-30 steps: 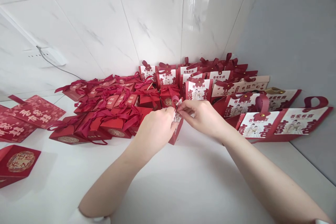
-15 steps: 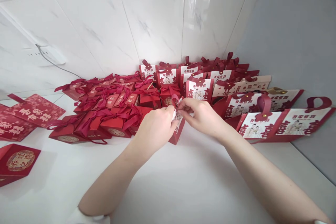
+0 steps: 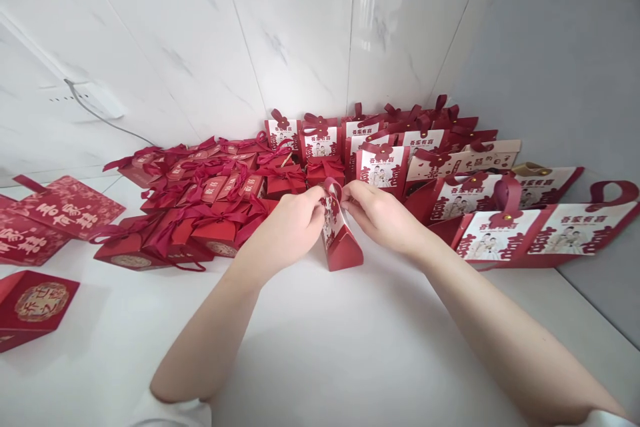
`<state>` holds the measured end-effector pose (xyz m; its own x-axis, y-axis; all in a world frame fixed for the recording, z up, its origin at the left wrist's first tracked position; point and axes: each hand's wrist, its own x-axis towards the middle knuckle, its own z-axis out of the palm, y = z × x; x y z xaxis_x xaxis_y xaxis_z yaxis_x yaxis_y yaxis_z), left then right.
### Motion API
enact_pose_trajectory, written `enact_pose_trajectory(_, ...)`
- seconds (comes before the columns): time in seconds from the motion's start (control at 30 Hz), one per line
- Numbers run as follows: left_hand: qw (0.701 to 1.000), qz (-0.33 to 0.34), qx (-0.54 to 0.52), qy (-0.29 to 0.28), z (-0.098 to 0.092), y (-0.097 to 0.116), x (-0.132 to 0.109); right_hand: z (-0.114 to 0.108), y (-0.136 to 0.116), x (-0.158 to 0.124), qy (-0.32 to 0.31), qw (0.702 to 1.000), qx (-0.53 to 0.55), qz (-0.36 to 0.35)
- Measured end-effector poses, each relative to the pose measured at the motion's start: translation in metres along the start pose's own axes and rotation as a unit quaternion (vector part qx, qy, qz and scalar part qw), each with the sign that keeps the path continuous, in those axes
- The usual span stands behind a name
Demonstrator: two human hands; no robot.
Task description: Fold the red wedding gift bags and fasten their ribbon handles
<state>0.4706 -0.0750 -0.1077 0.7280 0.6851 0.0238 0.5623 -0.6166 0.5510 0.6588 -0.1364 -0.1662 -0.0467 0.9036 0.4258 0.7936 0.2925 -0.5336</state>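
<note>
A small red gift box (image 3: 345,250) with a white printed front panel and a ribbon loop on top stands on the white surface, its narrow side turned toward me. My left hand (image 3: 303,217) is closed at the box's upper left edge, fingers pinching near the loop. On the other side, my right hand (image 3: 377,213) pinches the top of the same box at its upper right. Both sets of fingertips meet close to the loop, and they partly hide the top. Behind the hands stands a similar box with a white panel (image 3: 383,168).
Several red boxes with ribbon bows (image 3: 215,230) are crowded at left along the tiled wall (image 3: 175,53). Printed gift boxes with loops (image 3: 500,240) fill the right side by the grey wall (image 3: 560,93). A lone red box (image 3: 40,303) lies at far left, near a cable (image 3: 100,119).
My left hand has shifted slightly left and up, uncovering more of the box's front and side. The box now shows its narrow side more fully. My right hand stays at its top.
</note>
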Motion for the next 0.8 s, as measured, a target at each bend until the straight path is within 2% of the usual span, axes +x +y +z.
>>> enact_pose_trajectory(0.17,0.997,0.042,-0.005,0.062,0.006,0.001,0.009,-0.003,0.000,0.001,0.027,0.997,0.067,-0.001)
enact_pose_trajectory(0.27,0.997,0.023,0.015,0.076,0.010,0.005,0.010,-0.004,-0.002,0.002,0.051,0.994,0.101,0.013)
enact_pose_trajectory(0.47,0.988,0.005,0.099,0.118,0.022,0.010,0.004,0.001,-0.013,0.001,0.084,0.980,0.131,0.123)
enact_pose_trajectory(0.63,0.971,-0.025,0.191,0.142,0.034,0.014,0.002,-0.002,-0.026,-0.002,0.070,0.987,0.085,0.115)
enact_pose_trajectory(0.8,0.987,0.001,0.091,0.129,0.037,0.012,0.007,-0.010,-0.030,-0.005,0.031,0.990,0.076,0.114)
